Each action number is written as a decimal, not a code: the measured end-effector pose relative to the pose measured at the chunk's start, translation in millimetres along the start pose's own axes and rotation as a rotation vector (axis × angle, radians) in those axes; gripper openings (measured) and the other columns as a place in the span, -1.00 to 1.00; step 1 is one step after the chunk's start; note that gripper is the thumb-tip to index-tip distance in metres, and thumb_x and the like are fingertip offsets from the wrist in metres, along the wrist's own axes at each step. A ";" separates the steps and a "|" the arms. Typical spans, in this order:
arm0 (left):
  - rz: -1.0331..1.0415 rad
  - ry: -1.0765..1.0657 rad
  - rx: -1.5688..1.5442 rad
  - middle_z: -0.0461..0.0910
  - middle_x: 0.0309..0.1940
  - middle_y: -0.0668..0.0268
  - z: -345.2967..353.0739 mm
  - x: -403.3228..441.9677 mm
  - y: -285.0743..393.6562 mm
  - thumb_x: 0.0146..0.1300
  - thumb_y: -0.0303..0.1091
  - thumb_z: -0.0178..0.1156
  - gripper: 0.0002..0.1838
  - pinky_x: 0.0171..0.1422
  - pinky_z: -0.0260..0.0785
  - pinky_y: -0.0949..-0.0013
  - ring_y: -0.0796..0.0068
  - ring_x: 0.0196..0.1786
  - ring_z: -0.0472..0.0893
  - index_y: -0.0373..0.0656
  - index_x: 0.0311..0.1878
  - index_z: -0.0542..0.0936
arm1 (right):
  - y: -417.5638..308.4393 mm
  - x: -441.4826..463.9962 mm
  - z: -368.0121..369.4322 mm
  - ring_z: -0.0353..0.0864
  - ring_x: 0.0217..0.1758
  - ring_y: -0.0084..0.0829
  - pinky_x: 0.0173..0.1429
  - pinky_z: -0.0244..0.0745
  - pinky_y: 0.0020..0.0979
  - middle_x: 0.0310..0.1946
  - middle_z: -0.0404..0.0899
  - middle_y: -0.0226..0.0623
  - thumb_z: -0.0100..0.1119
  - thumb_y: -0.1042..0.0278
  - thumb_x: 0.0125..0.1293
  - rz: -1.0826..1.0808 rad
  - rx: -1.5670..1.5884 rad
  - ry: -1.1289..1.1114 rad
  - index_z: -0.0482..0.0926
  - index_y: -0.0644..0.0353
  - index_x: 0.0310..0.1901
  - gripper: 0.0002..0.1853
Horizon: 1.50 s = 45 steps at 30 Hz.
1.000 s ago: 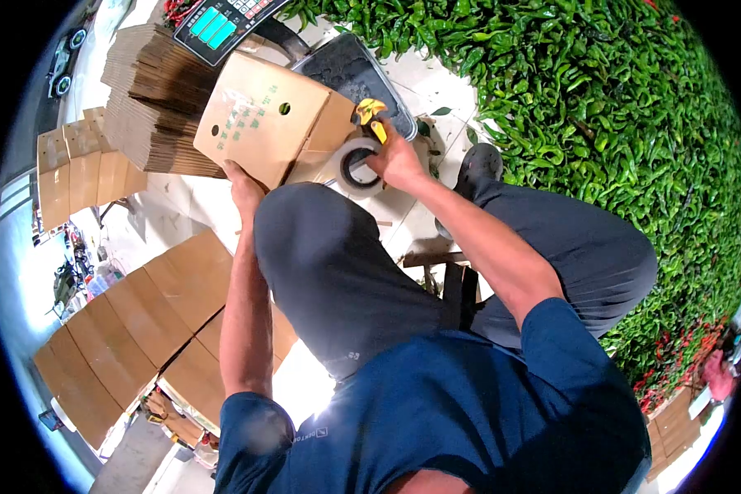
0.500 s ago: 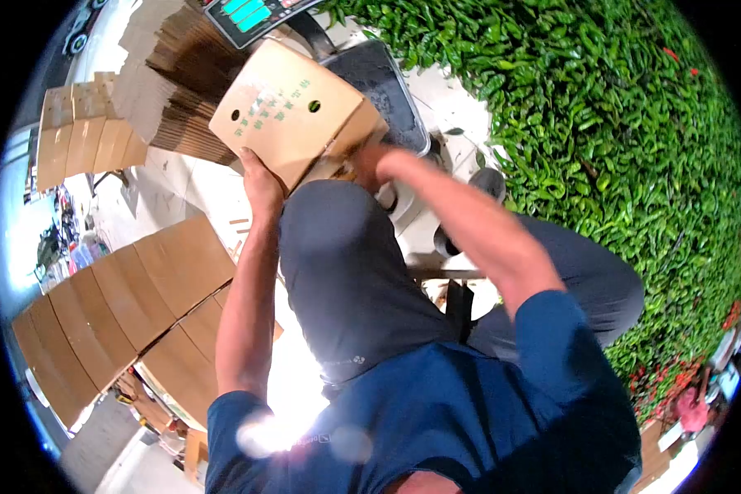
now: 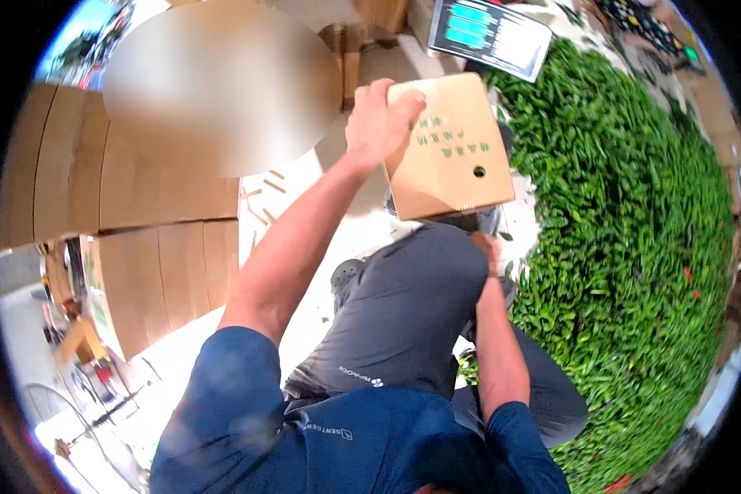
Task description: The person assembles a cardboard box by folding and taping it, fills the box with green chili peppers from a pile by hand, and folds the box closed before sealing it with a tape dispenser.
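Observation:
A tan cardboard box (image 3: 453, 156) with green printing and a round hole is tilted above my knee. My left hand (image 3: 380, 122) grips its upper left edge, the thumb lying on the printed face. Low by the knee, below the box's near edge, is my right hand (image 3: 487, 251); its fingers are mostly hidden, so I cannot tell what it holds. Close on the right spreads a large heap of green peppers (image 3: 626, 247). The inside of the box is out of sight.
Behind the box stands a scale display (image 3: 490, 37) with lit green panels. To the left are rows of cardboard boxes (image 3: 160, 272). Cardboard scraps (image 3: 263, 206) lie on the pale floor (image 3: 292, 218). A blurred oval covers part of the upper left.
The view has turned, and the box appears further right. My left hand has shifted from its lower side to its upper left edge. My right hand has dropped beside the knee.

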State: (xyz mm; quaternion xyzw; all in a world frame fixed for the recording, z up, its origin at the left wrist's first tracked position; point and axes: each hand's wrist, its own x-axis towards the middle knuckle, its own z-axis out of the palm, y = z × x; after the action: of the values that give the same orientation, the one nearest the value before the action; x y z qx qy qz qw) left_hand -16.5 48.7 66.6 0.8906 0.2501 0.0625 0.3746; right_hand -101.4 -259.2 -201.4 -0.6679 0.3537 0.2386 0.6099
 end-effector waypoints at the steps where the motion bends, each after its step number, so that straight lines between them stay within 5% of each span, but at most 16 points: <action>1: 0.017 0.027 -0.029 0.53 0.21 -0.09 -1.8 5.9 -25.2 0.27 0.11 0.28 -0.21 0.38 0.34 0.19 0.11 0.27 0.53 -0.28 0.39 0.41 | -28.2 7.9 6.2 0.60 0.11 -0.29 0.04 0.59 -0.07 0.11 0.58 -0.23 0.03 -0.07 0.53 -0.001 -0.019 -0.049 0.52 0.22 0.20 -0.50; 6: -0.092 -0.013 -0.482 0.47 0.29 0.06 -60.8 -27.9 -138.2 0.43 0.04 0.16 -0.38 0.39 0.33 0.22 0.22 0.30 0.49 -0.22 0.36 0.40 | -125.5 -2.8 73.8 0.64 0.04 -0.31 -0.07 0.65 -0.05 0.06 0.64 -0.32 -0.22 -0.36 0.55 0.004 -0.182 -0.575 0.51 0.06 0.25 -0.34; 8: -0.149 0.121 -0.655 0.51 0.19 0.19 -55.0 -49.6 -218.1 0.49 -0.01 0.09 -0.47 0.35 0.33 0.32 0.38 0.24 0.46 -0.21 0.32 0.42 | -156.6 -31.6 98.5 0.68 -0.08 -0.32 -0.10 0.68 -0.13 -0.03 0.68 -0.31 -0.16 -0.29 0.56 0.028 -0.228 -0.685 0.56 0.13 0.18 -0.38; 10: -0.503 0.149 -0.976 0.52 0.04 0.33 -66.9 -79.9 -240.0 0.52 0.01 0.03 -0.55 0.24 0.35 0.39 0.51 0.11 0.46 -0.17 0.22 0.46 | -170.2 -56.9 113.5 0.70 -0.14 -0.31 -0.11 0.68 -0.16 -0.08 0.69 -0.28 -0.08 -0.22 0.56 -0.106 -0.413 -0.733 0.59 0.21 0.12 -0.42; 13: -0.450 0.266 -1.260 0.45 -0.15 0.46 -84.8 -131.9 -276.5 0.57 0.12 -0.09 -0.58 0.11 0.34 0.42 0.61 -0.06 0.42 -0.06 -0.02 0.47 | -208.5 -134.7 144.2 0.70 -0.17 -0.34 -0.12 0.67 -0.19 -0.10 0.69 -0.22 0.05 -0.08 0.54 -0.250 -0.564 -0.830 0.59 0.35 0.07 -0.47; 16: -0.332 0.380 -1.413 0.54 0.18 0.33 -156.6 -206.6 -278.4 0.55 0.23 -0.15 -0.35 0.34 0.38 0.32 0.51 0.23 0.50 -0.13 0.36 0.42 | -233.4 -189.7 180.8 0.67 -0.16 -0.45 -0.12 0.64 -0.34 -0.12 0.68 -0.19 0.18 0.07 0.48 -0.474 -0.644 -0.966 0.56 0.47 0.09 -0.50; 23: 0.078 1.013 -1.134 0.55 0.14 0.29 -363.1 -384.7 -235.4 0.51 0.12 -0.03 -0.44 0.22 0.46 0.24 0.39 0.16 0.54 -0.15 0.28 0.48 | -275.0 -502.8 282.3 0.69 -0.15 -0.43 -0.05 0.60 -0.37 -0.10 0.70 -0.17 0.26 0.25 0.40 -0.965 -0.640 -1.493 0.53 0.46 0.15 -0.55; 27: 0.041 1.286 -0.858 0.56 0.12 0.28 -456.3 -429.6 -272.9 0.50 0.07 -0.01 -0.47 0.19 0.47 0.24 0.39 0.14 0.55 -0.15 0.27 0.49 | -261.6 -635.7 342.0 0.74 -0.33 -0.14 -0.15 0.68 -0.23 -0.28 0.70 0.15 0.23 0.27 0.31 -1.136 -0.811 -1.592 0.65 0.53 -0.24 -0.65; 29: -0.031 1.345 -0.775 0.56 0.12 0.28 -496.1 -432.7 -306.3 0.50 0.05 0.00 -0.48 0.17 0.47 0.25 0.39 0.12 0.56 -0.15 0.27 0.49 | -252.6 -672.4 382.8 0.78 -0.22 -0.12 -0.12 0.68 -0.16 -0.29 0.71 0.20 0.22 0.25 0.29 -1.560 -0.761 -1.381 0.69 0.48 -0.39 -0.65; 34: -0.229 1.319 -0.733 0.57 0.09 0.28 -532.8 -405.0 -403.0 0.49 0.00 0.02 -0.52 0.13 0.49 0.25 0.39 0.09 0.57 -0.15 0.26 0.50 | -231.9 -644.4 468.2 0.73 -0.25 -0.34 -0.06 0.58 -0.30 -0.24 0.69 0.12 0.24 0.30 0.29 -1.522 -0.442 -1.652 0.54 0.51 0.14 -0.51; 38: -0.321 1.287 -0.749 0.58 0.08 0.28 -523.7 -389.7 -450.3 0.48 -0.04 0.04 -0.55 0.10 0.50 0.26 0.39 0.07 0.58 -0.15 0.25 0.50 | -222.1 -551.8 436.6 0.72 -0.02 -0.06 0.11 0.56 -0.18 -0.03 0.67 0.19 0.19 0.32 0.36 -1.660 -1.127 -1.431 0.36 0.31 0.40 -0.40; 42: -0.359 1.263 -0.738 0.59 0.06 0.28 -517.8 -379.4 -471.6 0.47 -0.09 0.06 -0.57 0.06 0.52 0.27 0.39 0.04 0.59 -0.15 0.24 0.51 | -218.0 -461.5 358.7 0.64 0.19 0.06 0.26 0.54 -0.11 0.14 0.60 0.17 0.20 0.20 0.43 -1.238 -1.773 -1.328 0.36 0.26 0.40 -0.42; 45: -0.379 1.254 -0.728 0.59 0.05 0.28 -516.2 -376.4 -481.8 0.46 -0.12 0.07 -0.59 0.04 0.52 0.27 0.39 0.02 0.60 -0.15 0.23 0.51 | -208.3 -406.0 303.5 0.61 0.12 0.14 0.19 0.52 -0.01 0.01 0.65 0.17 0.16 0.19 0.40 -1.215 -1.839 -1.201 0.46 0.28 0.27 -0.50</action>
State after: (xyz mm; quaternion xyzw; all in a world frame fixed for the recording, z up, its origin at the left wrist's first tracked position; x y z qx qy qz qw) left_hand -689.1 478.0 126.0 0.4493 0.5293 0.5717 0.4372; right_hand -166.4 114.2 194.5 -0.6864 -0.6409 0.3435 -0.0053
